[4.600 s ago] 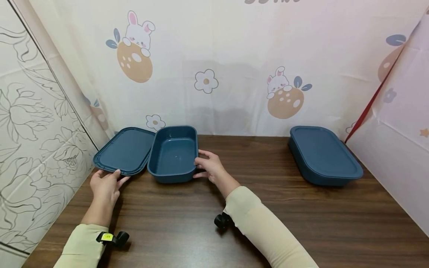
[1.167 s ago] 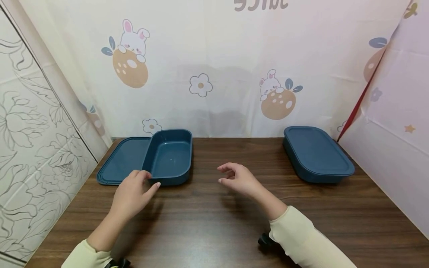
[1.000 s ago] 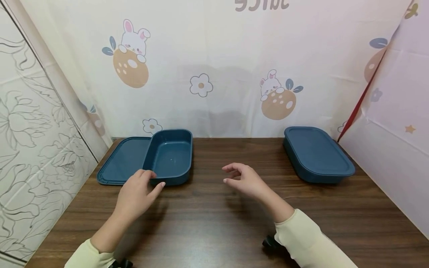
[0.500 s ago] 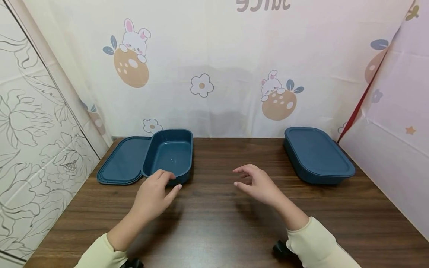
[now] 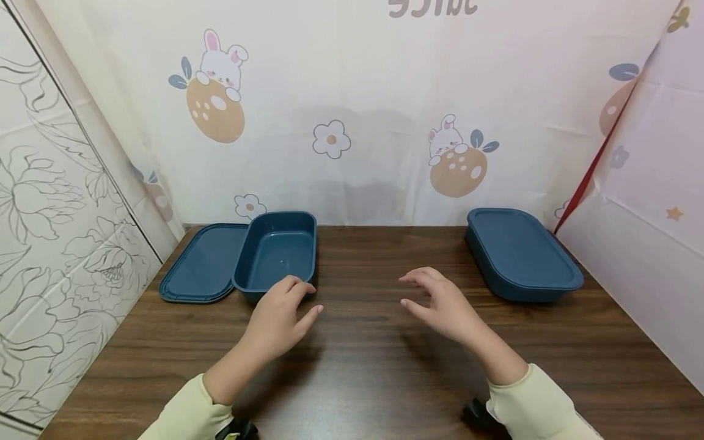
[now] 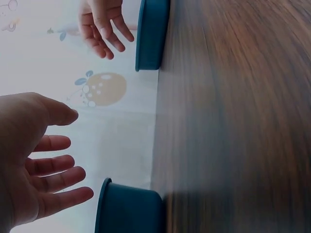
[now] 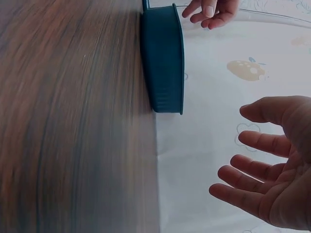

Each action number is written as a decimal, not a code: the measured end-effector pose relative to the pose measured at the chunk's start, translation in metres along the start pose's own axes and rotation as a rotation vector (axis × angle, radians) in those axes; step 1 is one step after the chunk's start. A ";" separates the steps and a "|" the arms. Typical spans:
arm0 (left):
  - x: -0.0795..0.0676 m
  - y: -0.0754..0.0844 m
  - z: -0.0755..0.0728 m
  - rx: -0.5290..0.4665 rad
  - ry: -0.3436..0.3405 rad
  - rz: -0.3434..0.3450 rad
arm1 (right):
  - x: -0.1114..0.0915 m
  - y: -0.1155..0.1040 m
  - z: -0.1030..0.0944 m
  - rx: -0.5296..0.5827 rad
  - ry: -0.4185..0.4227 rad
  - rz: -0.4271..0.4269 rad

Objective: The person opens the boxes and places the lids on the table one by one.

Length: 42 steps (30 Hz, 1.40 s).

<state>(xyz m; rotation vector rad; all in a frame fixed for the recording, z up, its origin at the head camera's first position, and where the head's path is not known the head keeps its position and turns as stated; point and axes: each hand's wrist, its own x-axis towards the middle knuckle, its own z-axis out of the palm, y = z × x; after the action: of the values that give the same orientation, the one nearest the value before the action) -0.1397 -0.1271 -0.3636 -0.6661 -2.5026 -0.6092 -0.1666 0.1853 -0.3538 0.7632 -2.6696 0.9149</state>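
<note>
Near the front right corner of an uncovered dark blue food container, my left hand hovers over the table with its fingers spread and nothing in them. The container's dark blue lid lies flat on the table, against its left side. My right hand is held above the table right of the middle, fingers loosely bent and holding nothing. Farther right stands a second dark blue food container with its lid on, apart from the right hand. Both wrist views show the hands free of any object.
A dark wood table carries everything. Behind it hangs a pale cloth printed with rabbits and flowers. A floral panel borders the left side, and another pale cloth borders the right.
Earlier the left hand held the lid and the right hand the open container. Both let go, with the lid lying by the container. In the last second both hands have drifted right.
</note>
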 end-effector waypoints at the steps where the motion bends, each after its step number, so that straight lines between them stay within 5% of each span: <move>1: 0.001 0.001 0.001 -0.005 -0.004 0.005 | -0.002 0.001 -0.001 -0.011 0.002 0.000; 16: 0.009 0.010 0.018 -0.056 -0.109 0.094 | -0.022 0.010 -0.026 -0.108 0.038 -0.013; 27: 0.018 0.016 0.025 -0.044 -0.092 0.128 | -0.033 0.028 -0.036 -0.161 0.086 -0.165; 42: 0.026 0.023 0.038 -0.070 -0.081 0.136 | -0.043 0.045 -0.051 -0.189 0.138 -0.155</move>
<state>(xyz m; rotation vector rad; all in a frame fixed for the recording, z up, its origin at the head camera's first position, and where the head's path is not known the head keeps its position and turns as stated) -0.1593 -0.0804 -0.3726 -0.8957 -2.4933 -0.6334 -0.1527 0.2646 -0.3520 0.8177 -2.4925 0.6420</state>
